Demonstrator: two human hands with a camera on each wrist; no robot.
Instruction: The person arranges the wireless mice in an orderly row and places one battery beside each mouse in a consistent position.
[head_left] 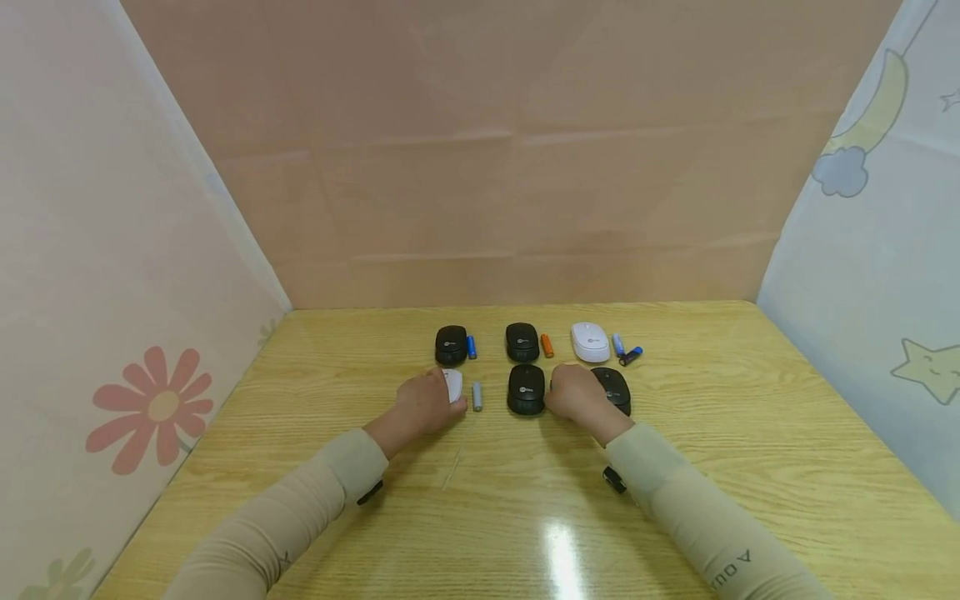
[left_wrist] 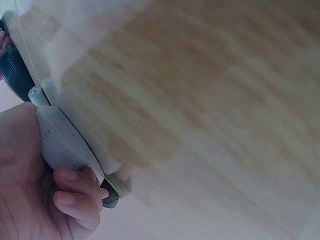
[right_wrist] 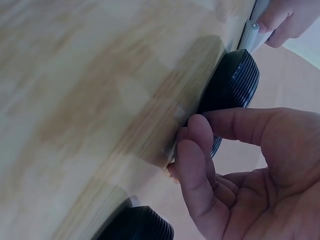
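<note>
My left hand (head_left: 426, 402) grips a white computer mouse (head_left: 453, 383) in the front row; the left wrist view shows its fingers curled at the ribbed side of that white mouse (left_wrist: 64, 137). A grey battery (head_left: 477, 397) lies just right of it. My right hand (head_left: 573, 392) is down at the table between a black mouse (head_left: 526, 390) and another black mouse (head_left: 615, 388). Its thumb and fingertips (right_wrist: 199, 131) come together beside the first black mouse (right_wrist: 234, 80). Whether something small is between them is hidden.
Behind stand a black mouse (head_left: 451, 345) with a blue battery (head_left: 472, 347), a black mouse (head_left: 522, 342) with an orange battery (head_left: 547, 345), and a white mouse (head_left: 591, 342) with a light blue battery (head_left: 618, 344) and a dark blue-and-black battery (head_left: 632, 356). A curtain (head_left: 480, 208) backs the wooden table (head_left: 480, 517).
</note>
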